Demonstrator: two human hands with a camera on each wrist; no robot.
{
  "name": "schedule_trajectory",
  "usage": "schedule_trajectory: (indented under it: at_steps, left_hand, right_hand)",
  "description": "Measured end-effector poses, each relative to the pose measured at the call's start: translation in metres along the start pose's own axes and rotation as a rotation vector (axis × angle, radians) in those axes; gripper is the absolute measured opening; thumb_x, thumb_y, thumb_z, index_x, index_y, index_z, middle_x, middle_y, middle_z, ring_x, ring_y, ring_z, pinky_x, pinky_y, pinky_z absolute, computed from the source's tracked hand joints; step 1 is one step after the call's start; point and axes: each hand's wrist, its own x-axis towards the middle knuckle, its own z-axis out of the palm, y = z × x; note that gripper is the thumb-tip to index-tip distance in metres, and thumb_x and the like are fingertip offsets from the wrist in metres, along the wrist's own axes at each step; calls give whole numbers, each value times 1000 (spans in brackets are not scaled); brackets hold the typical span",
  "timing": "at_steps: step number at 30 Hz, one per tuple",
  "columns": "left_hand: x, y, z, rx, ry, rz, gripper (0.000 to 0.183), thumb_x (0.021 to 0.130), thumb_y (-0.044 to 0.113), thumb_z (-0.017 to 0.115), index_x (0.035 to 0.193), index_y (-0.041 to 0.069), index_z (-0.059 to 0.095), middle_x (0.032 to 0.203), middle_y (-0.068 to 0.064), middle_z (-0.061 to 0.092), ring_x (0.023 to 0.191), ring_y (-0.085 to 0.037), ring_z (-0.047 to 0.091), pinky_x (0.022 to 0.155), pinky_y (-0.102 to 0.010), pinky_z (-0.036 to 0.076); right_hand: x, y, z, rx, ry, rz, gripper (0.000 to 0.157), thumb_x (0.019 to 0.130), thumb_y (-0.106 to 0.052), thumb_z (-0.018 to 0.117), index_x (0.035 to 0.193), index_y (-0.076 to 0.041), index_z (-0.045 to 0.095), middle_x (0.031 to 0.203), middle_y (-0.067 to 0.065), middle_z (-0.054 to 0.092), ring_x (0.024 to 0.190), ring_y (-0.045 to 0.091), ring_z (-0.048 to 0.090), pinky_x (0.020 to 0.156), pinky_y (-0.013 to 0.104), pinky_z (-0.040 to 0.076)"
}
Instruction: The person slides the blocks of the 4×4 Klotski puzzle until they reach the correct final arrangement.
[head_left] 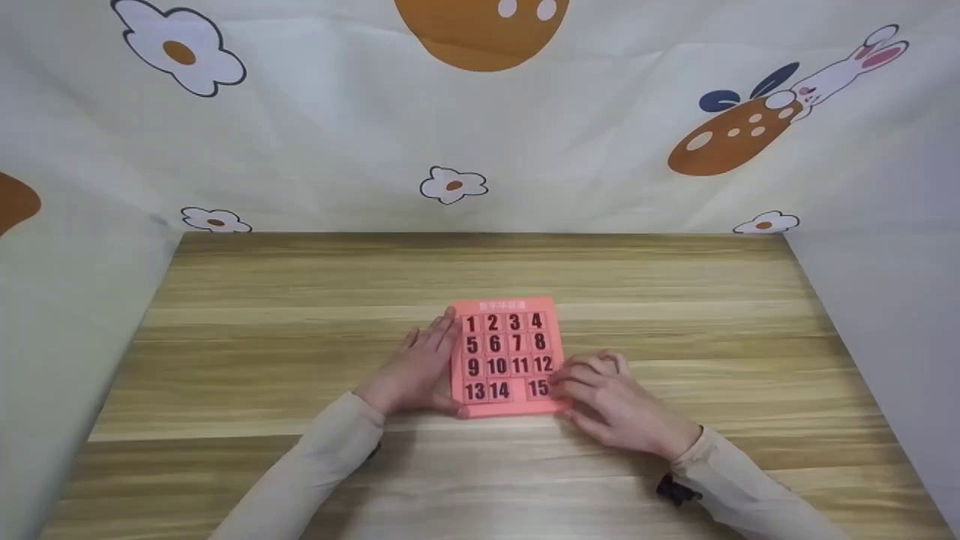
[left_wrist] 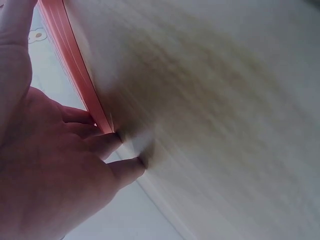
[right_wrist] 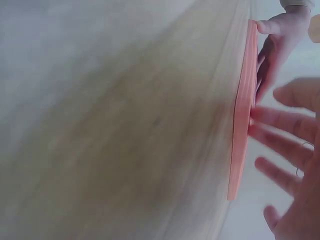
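A pink number slide puzzle (head_left: pixel 510 410) lies flat on the wooden table, its tiles in rows from 1 to 15. In the bottom row, a gap separates tile 14 (head_left: pixel 499 391) from tile 15 (head_left: pixel 538 388), which sits at the right end. My left hand (head_left: pixel 416 375) holds the puzzle along its left side, thumb by the near corner and fingers towards the far corner. Fingertips of my right hand (head_left: pixel 619 405) touch the right end of the bottom row at tile 15. The right wrist view shows these fingers spread above the puzzle's side (right_wrist: pixel 241 120).
The wood-grain table (head_left: pixel 300 300) extends around the puzzle on all sides. Behind it hangs a pale cloth (head_left: pixel 322 150) printed with flowers and a rabbit; pale side walls (head_left: pixel 870 300) border the table left and right.
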Motion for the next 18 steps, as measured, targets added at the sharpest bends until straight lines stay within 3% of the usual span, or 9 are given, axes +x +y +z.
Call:
schedule_trajectory:
  at_steps: [4, 8, 14, 18]
  left_hand:
    - [-1, 0, 0, 4, 3, 7, 131, 64, 61, 78, 153, -3, 5, 158, -17, -8, 145, -31, 1, 115, -50, 5]
    - [-1, 0, 1, 7, 2, 9, 130, 65, 61, 77, 153, -3, 6, 158, -17, -8, 145, -31, 0, 115, -51, 4]
    - [-4, -3, 4, 24, -6, 13, 127, 68, 64, 73, 153, -1, 3, 158, -16, -10, 145, -31, -2, 116, -48, 3]
    - [-6, -6, 6, 11, -14, 2, 127, 69, 65, 71, 153, 0, 1, 158, -15, -12, 145, -30, -4, 116, -46, 1]
  right_hand:
    - [2, -3, 2, 37, -19, -75, 38, 88, -20, 66, 124, -11, 63, 131, 4, 58, 122, 27, 48, 93, 57, 34]
    - [2, -4, 0, 44, -12, -65, 37, 87, -19, 67, 124, -11, 63, 135, 7, 56, 124, 29, 48, 94, 57, 36]
    - [-1, 4, -13, 5, -69, 137, 50, 88, -19, 68, 135, -6, 56, 149, 17, 39, 134, 34, 38, 104, 59, 33]
    - [-6, 17, -20, -39, -58, 272, 56, 88, -20, 69, 140, -8, 51, 153, 17, 31, 137, 38, 31, 106, 61, 30]
